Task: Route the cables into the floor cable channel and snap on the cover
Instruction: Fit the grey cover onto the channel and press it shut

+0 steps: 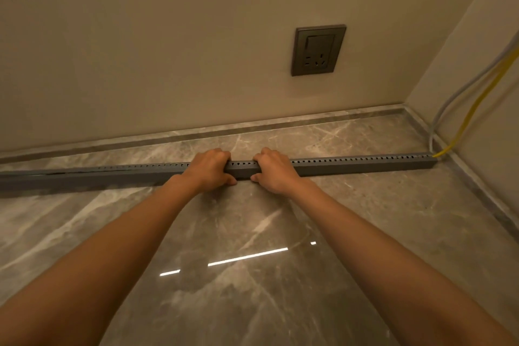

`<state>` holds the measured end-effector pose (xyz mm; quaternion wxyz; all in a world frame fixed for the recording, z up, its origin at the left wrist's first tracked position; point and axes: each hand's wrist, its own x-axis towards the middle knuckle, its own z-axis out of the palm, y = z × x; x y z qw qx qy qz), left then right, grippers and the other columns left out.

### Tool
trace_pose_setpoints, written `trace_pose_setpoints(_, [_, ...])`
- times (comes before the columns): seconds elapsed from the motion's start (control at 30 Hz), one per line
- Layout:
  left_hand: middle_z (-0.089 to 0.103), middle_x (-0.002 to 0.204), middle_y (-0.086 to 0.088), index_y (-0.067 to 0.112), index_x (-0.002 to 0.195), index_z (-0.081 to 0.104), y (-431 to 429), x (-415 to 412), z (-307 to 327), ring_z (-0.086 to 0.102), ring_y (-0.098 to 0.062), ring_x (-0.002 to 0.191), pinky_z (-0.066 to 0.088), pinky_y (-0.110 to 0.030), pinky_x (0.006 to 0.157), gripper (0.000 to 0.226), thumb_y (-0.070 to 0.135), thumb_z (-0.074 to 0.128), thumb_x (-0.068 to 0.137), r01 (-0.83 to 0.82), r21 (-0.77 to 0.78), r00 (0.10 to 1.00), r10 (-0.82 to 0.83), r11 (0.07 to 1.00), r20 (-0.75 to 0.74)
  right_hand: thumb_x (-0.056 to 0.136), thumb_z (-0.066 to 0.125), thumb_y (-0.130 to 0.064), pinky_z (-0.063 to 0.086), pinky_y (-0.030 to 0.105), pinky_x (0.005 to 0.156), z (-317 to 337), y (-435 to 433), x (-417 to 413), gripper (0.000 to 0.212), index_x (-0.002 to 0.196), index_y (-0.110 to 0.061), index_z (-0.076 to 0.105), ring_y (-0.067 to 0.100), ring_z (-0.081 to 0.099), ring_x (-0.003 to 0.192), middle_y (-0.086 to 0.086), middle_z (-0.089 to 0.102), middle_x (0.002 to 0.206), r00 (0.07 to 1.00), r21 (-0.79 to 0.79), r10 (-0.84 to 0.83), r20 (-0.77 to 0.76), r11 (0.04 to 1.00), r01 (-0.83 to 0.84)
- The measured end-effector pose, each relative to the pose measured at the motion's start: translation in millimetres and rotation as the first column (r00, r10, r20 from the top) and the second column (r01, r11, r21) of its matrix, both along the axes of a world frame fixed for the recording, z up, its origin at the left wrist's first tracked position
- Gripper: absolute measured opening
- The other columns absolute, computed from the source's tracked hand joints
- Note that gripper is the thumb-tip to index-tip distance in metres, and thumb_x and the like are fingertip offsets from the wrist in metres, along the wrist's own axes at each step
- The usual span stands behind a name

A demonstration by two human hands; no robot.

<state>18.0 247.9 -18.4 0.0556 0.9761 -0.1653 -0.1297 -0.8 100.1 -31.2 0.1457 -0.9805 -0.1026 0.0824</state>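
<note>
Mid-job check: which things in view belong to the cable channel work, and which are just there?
Part of the job:
- grey cable channel on the floor, cover on it
- yellow cable and grey cable entering its right end
- left hand and right hand, both gripping the channel mid-length

Just there:
- wall socket
- marble floor
- skirting

Grey channel on marble floor

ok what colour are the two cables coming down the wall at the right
One yellow cable and one light grey cable, seen in the head view, the only one.
</note>
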Motion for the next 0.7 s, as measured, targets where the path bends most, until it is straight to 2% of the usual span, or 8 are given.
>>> trace_pose_setpoints(0.13, [0.057,0.119,-0.014,0.006,0.115,0.054,2.0,3.2,-3.2,0.056,-0.029,0.107,0.047,-0.036,0.088,0.038,0.030,0.064,0.087,0.063,0.027,0.998,-0.064,0.998,0.025,0.087,0.059,-0.022,0.038,0.040,0.097,0.4,10.1,2.0,0.037,0.120,-0.006,0.053,0.032,0.047,0.115,0.016,0.051,0.123,1.000,-0.019,-0.013,-0.009,1.000,0.013])
trace_pose_setpoints(0.33, [0.059,0.117,-0.016,0.004,0.112,0.055,2.0,2.1,-5.6,0.056,-0.030,0.105,0.046,-0.036,0.086,0.033,0.026,0.058,0.088,0.112,0.019,0.992,-0.113,0.994,0.055,0.082,0.065,-0.017,0.043,0.036,0.085,4.4,10.8,2.8,0.027,0.106,-0.004,0.062,0.032,0.054,0.104,0.017,0.058,0.112,1.000,-0.015,-0.017,-0.020,1.000,0.016])
trace_pose_setpoints(0.5, [0.063,0.110,-0.016,0.005,0.108,0.060,12.0,0.7,-6.7,0.058,-0.030,0.100,0.046,-0.034,0.078,0.034,0.028,0.066,0.084,0.070,-0.095,0.997,-0.068,0.993,0.027,0.078,0.069,-0.021,0.043,0.035,0.082,9.3,11.1,3.1,0.029,0.104,-0.007,0.065,0.031,0.056,0.101,0.015,0.061,0.107,0.999,-0.001,-0.032,-0.037,0.999,0.032])
trace_pose_setpoints(0.6, [0.064,0.109,-0.016,0.007,0.110,0.063,27.4,2.4,-5.2,0.059,-0.030,0.099,0.049,-0.037,0.081,0.033,0.025,0.069,0.082,0.026,-0.170,0.999,-0.029,0.985,-0.018,0.081,0.067,-0.026,0.042,0.036,0.083,8.8,14.0,2.7,0.031,0.106,-0.007,0.063,0.031,0.055,0.101,0.015,0.059,0.110,0.998,-0.002,-0.044,-0.040,0.999,0.044])
trace_pose_setpoints(0.7, [0.065,0.110,-0.014,0.008,0.110,0.063,46.6,5.2,-1.4,0.059,-0.029,0.099,0.049,-0.037,0.081,0.034,0.027,0.068,0.083,0.020,-0.138,1.000,-0.021,0.990,-0.005,0.084,0.063,-0.024,0.042,0.036,0.086,6.9,28.4,2.4,0.031,0.111,-0.007,0.060,0.030,0.054,0.104,0.015,0.057,0.113,0.998,0.049,-0.026,-0.058,0.998,0.028])
